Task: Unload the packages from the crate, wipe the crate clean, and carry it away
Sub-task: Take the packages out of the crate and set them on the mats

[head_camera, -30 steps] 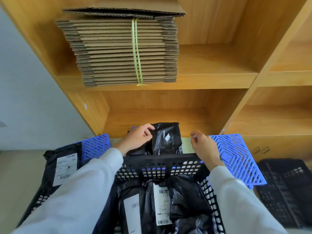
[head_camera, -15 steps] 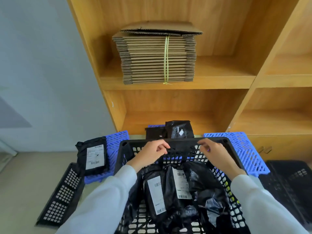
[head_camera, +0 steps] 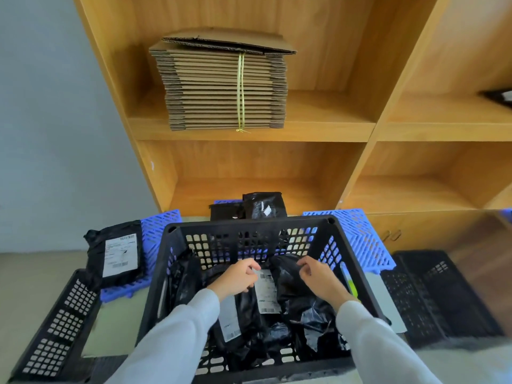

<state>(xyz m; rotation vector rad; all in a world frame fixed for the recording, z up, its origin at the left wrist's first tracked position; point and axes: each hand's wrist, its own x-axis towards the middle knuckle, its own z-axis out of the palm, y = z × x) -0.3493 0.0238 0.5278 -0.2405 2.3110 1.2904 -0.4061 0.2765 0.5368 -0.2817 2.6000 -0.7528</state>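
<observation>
Inside the crate (head_camera: 250,227), both hands (head_camera: 237,278) (head_camera: 318,275) grip black packages (head_camera: 293,284), lower ones hidden.

Glossy plastic packages (head_camera: 302,306), seemingly plastic crate (head_camera: 249,225)

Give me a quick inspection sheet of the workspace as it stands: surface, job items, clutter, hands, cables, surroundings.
Surface: pale floor, blue plastic pallets laid on it.
Job's things: black crate holds several black packages with white labels; one labelled package lies on the left pallet, two packages behind the crate.
Clutter: black crate pieces flat on the floor at left and right.
Hands: left hand and right hand inside the crate, fingers curled on the packages.
Cables: nothing seen.
Surroundings: wooden shelving; tied stack of flattened cardboard on a shelf.
</observation>
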